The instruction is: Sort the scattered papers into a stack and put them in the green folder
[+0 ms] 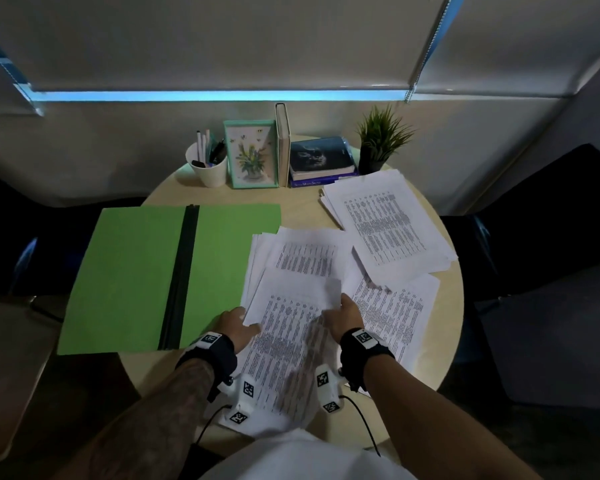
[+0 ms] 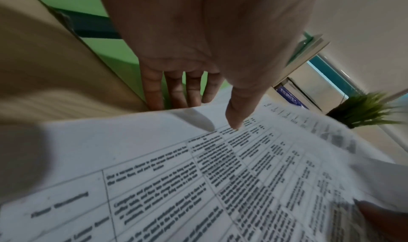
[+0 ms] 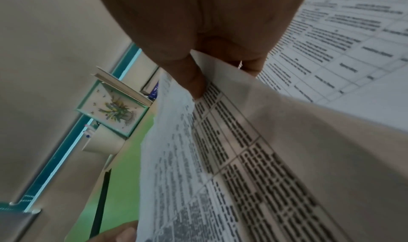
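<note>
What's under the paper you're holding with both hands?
Under the lifted printed white sheet lie more printed white papers on the round pale wooden table. How many papers, or anything beneath them, is covered.

Office: books [image 1: 321, 161], pen cup [image 1: 208, 171]

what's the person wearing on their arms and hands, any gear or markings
Both hands are bare, no gloves. The left hand and right hand each have a black wrist strap topped by a small white block with a black-and-white square marker. A white camera unit with more such markers hangs under each wrist, each trailing a thin black cable. The left forearm is tattooed. No sleeves reach the forearms.
</note>
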### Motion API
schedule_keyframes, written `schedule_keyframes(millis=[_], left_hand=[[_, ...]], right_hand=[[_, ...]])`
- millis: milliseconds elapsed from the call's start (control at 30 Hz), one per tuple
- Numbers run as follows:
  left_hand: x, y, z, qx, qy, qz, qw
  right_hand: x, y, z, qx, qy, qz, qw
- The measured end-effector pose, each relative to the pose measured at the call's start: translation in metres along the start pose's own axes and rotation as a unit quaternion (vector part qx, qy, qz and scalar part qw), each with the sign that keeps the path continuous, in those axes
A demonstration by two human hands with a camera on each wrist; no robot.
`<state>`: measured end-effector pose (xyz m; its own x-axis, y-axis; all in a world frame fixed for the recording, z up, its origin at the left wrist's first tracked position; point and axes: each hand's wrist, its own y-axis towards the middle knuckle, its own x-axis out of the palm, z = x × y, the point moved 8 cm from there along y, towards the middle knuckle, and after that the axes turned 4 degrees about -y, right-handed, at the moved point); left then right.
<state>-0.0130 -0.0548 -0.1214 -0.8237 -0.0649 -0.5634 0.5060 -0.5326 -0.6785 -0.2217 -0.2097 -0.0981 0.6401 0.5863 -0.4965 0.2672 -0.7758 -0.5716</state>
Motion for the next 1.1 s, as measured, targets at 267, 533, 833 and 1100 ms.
schedule_keyframes(millis=[267, 533, 833, 1100], left_hand=[[-0.028, 0.009, -0.005, -0.006, -0.276, 0.025, 0.961], [-0.028, 0.002, 0.003, 0.005, -0.324, -0.019, 0.946], [-0.040, -0.012, 0.015, 0.005, -0.464, -0.143, 0.874], [-0.083, -0.061, 0.073, 0.059, -0.509, -0.194, 0.837]], right_hand=[[-0.016, -0.027, -0.026, -0.081, -0.001, 0.008, 0.997], [0.001, -0.043, -0.036, -0.087, -0.050, 0.020, 0.995], [-0.025, -0.080, -0.102, -0.191, 0.129, 0.029, 0.973], [-0.049, -0.096, -0.149, -0.246, 0.163, 0.035, 0.955]])
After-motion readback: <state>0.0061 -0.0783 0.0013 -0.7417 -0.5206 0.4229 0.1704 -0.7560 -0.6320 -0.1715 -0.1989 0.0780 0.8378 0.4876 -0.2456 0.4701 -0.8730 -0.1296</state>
